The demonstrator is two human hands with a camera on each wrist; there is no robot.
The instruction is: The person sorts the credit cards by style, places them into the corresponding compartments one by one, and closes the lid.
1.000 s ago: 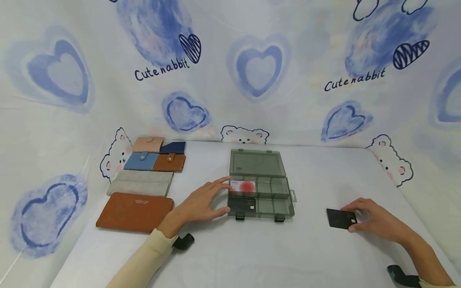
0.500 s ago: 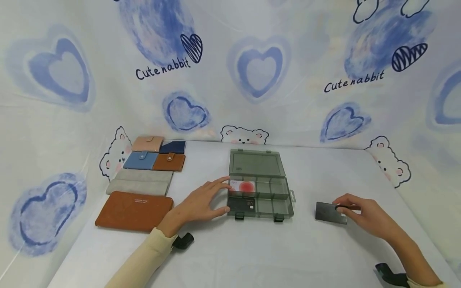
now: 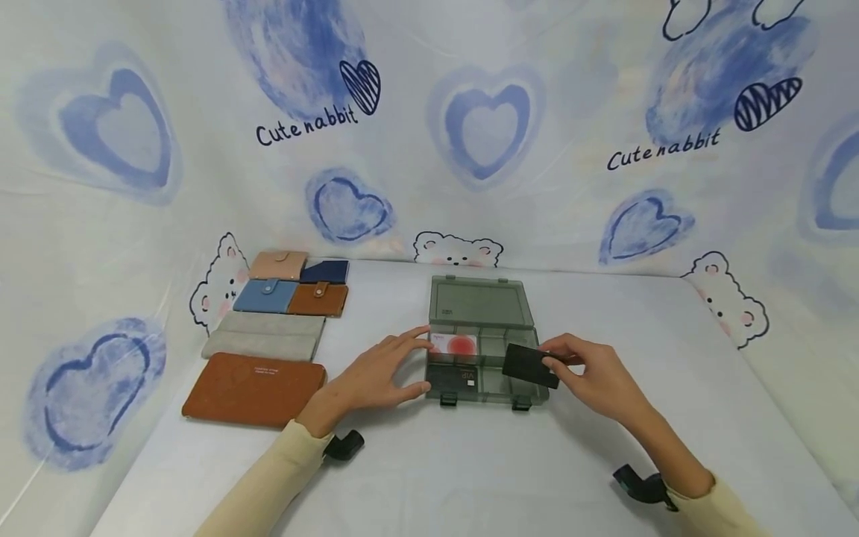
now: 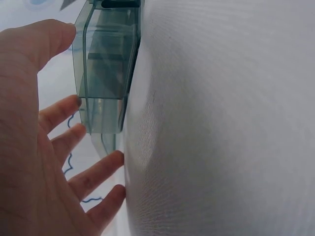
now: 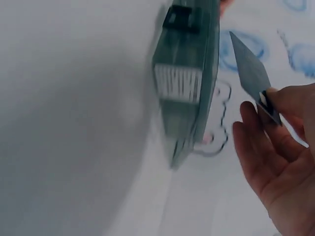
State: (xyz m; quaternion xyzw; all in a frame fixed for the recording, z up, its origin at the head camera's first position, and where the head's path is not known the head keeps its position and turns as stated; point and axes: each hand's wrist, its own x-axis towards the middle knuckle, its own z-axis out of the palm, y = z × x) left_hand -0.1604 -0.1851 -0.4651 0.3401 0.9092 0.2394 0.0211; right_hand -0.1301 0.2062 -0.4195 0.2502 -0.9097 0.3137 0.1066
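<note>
A green see-through compartment box [image 3: 494, 382] lies with its lid [image 3: 479, 302] folded back. In its left compartments are a white card with a red circle [image 3: 453, 345] and a black VIP card [image 3: 451, 379]. My right hand [image 3: 593, 377] pinches another black card [image 3: 526, 365] by its right end, between thumb and fingers. That card is held tilted above the box's right-hand compartments, and in the right wrist view it is apart from the box. At the box's left side my left hand [image 3: 372, 379] rests its spread fingertips and thumb against the wall.
To the left lie a large brown wallet [image 3: 255, 389], a grey wallet [image 3: 268, 335], a blue card holder [image 3: 264, 296], a small brown one [image 3: 321, 300], a pink one [image 3: 277, 265] and a dark blue one [image 3: 326, 271]. A patterned cloth hangs behind the white table.
My right hand has carried the black card leftward from the right part of the table to above the box. My left hand has stayed at the box's left side.
</note>
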